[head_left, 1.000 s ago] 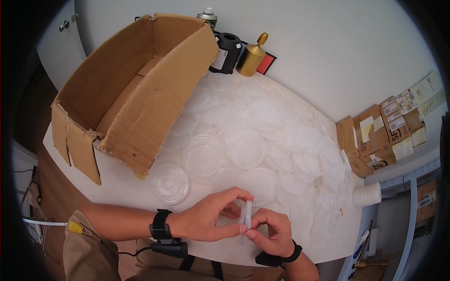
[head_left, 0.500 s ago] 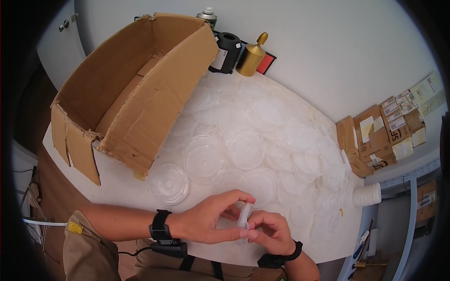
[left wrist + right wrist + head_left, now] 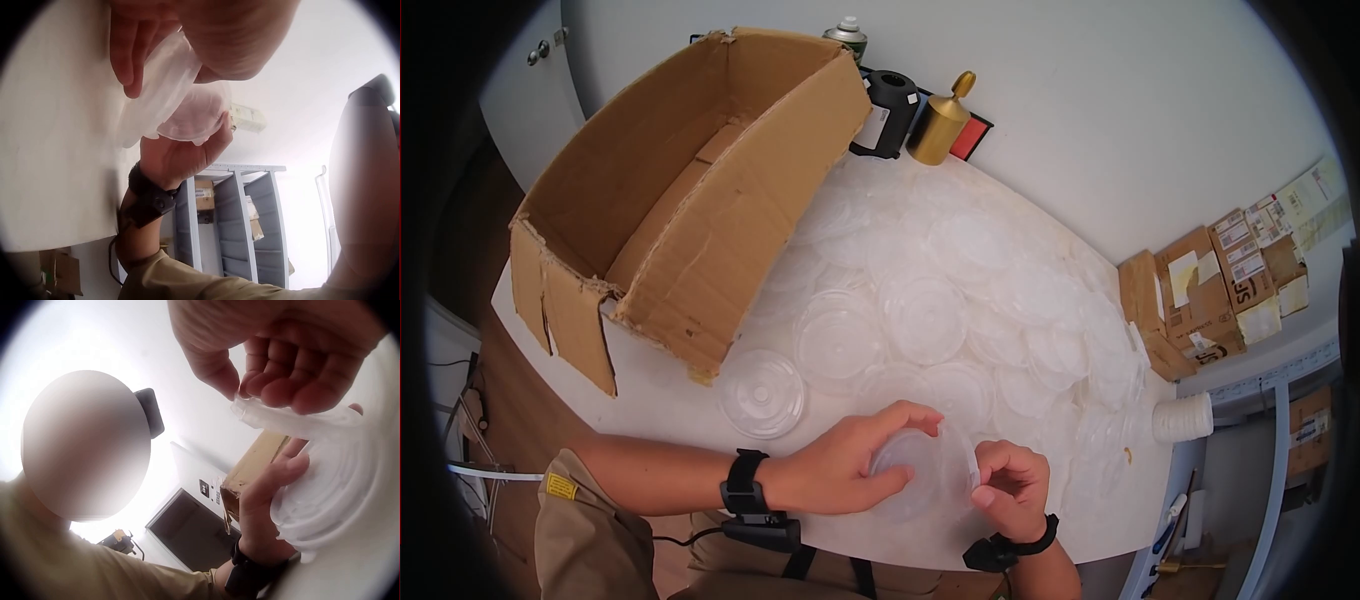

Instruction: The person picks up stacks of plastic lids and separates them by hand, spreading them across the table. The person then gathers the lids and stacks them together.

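My left hand (image 3: 845, 470) holds a round translucent plastic lid (image 3: 337, 494) by its edge, the thumb lying across its face and the index finger at the far rim. To the right of it my right hand (image 3: 1017, 490) pinches the rim of a second plastic lid (image 3: 197, 114) between thumb and fingers. The two lids stand tilted beside each other, with a gap opening between them in the left wrist view. Just beyond the hands, many similar lids (image 3: 925, 318) lie overlapping on the white table (image 3: 650, 390). One single lid (image 3: 763, 393) lies apart, near the left forearm.
A long open cardboard box (image 3: 700, 230) stands at the left. Behind the lids are a black cylindrical device (image 3: 887, 115), a gold canister (image 3: 940, 130) and a spray can (image 3: 847, 38). A white stack (image 3: 1183, 416) and cardboard cartons (image 3: 1200, 280) sit at the right.
The lids, earlier held edge-on together between both hands, have parted. My right hand has moved right with one lid; the left hand's lid has turned its face toward the head view.
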Tool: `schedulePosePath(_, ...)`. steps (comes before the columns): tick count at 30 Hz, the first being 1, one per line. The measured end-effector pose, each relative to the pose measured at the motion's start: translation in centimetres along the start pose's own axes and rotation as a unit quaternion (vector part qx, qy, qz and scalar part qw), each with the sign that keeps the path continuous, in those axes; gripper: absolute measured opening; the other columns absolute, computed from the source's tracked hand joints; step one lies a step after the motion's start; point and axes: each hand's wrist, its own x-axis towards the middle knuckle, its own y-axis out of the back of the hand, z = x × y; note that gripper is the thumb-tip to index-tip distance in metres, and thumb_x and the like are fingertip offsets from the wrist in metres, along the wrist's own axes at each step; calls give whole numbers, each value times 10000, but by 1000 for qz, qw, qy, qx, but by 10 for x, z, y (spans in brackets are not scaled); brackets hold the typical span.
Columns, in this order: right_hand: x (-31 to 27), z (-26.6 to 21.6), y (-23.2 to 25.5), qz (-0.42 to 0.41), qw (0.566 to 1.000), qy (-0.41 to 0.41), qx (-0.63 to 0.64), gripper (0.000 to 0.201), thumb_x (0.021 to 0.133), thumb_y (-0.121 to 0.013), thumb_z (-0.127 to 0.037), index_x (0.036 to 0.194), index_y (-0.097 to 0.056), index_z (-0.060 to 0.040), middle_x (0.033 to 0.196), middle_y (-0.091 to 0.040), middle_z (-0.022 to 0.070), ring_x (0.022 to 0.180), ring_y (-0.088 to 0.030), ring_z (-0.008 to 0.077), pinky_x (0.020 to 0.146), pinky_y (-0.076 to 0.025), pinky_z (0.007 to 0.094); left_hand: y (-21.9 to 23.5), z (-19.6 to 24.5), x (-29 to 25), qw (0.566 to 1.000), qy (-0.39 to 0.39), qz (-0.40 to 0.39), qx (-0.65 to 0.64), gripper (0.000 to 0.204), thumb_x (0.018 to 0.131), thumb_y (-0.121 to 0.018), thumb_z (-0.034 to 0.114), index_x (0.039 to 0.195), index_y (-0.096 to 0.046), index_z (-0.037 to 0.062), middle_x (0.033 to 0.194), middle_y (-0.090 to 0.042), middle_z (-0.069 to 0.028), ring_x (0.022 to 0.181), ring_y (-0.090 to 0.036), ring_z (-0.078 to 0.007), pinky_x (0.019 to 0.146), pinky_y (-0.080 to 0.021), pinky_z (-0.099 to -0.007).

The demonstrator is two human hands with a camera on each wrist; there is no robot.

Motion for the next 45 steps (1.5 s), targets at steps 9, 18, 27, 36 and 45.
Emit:
schedulePosePath(9,-6,-11,7,163,979,42,-114,81,877,-696,-1,912,-624,15,747,-634,32,645,-563,93,612,-442,239,2,13,1,998,49,22,-43,505,968,-521,-34,1455,-408,40,1297,-630,-116,1139,-576,-130,995,-452,-292)
schedulePosePath(18,18,-27,61,428,849,180,-253,119,999,-628,-109,1053,-601,-7,764,-684,60,571,-602,96,558,-487,222,-2,2,1,999,3,52,-16,390,961,-529,16,1347,-479,42,1072,-673,-110,990,-637,-195,906,-486,-327)
schedulePosePath(27,18,-23,115,487,825,135,-253,196,1002,-624,-133,1145,-584,-4,807,-666,36,635,-595,81,619,-488,213,-2,4,-1,997,34,59,-35,336,968,-536,13,1303,-517,39,962,-640,-76,873,-585,-138,803,-469,-282)
schedulePosePath(36,16,-8,18,37,961,11,-272,441,879,-746,-72,1276,-580,23,938,-698,74,730,-664,103,670,-532,241,0,12,-3,991,33,113,-64,375,998,-526,18,1369,-474,44,1160,-537,-75,952,-563,-97,831,-465,-247)
schedulePosePath(45,11,-9,2,18,991,-98,-87,416,917,-692,-3,1301,-531,-8,936,-662,34,724,-635,87,629,-525,231,-2,14,-1,977,8,171,-127,357,997,-517,-2,1347,-460,40,1214,-512,-77,1050,-549,-102,846,-480,-256)
